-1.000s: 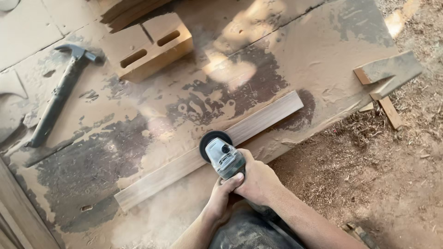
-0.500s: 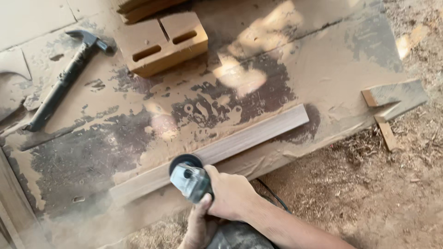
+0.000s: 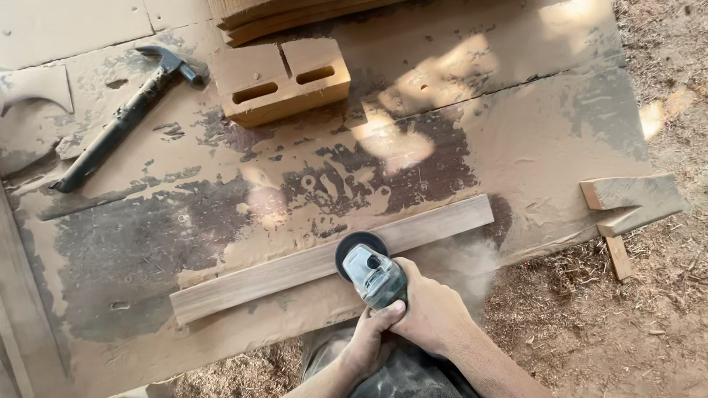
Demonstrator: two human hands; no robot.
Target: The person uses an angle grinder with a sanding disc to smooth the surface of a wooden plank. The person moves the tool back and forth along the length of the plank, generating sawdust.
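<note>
An angle grinder (image 3: 371, 273) is gripped by both hands at the lower middle of the frame: the right hand (image 3: 435, 309) is wrapped over its body from the right, the left hand (image 3: 366, 343) is closed around its rear from below. Its disc is laid on a long wooden strip (image 3: 295, 267) that runs diagonally across the dusty board (image 3: 516, 125), and a puff of dust (image 3: 464, 258) is seen just right of the disc. The strip appears to be unclamped, so it could be kicked sideways or gouged if the disc is tilted onto its edge. A hammer (image 3: 118, 125) lies at upper left, a slotted wooden block (image 3: 284, 77) beside it, well apart from the work.
</note>
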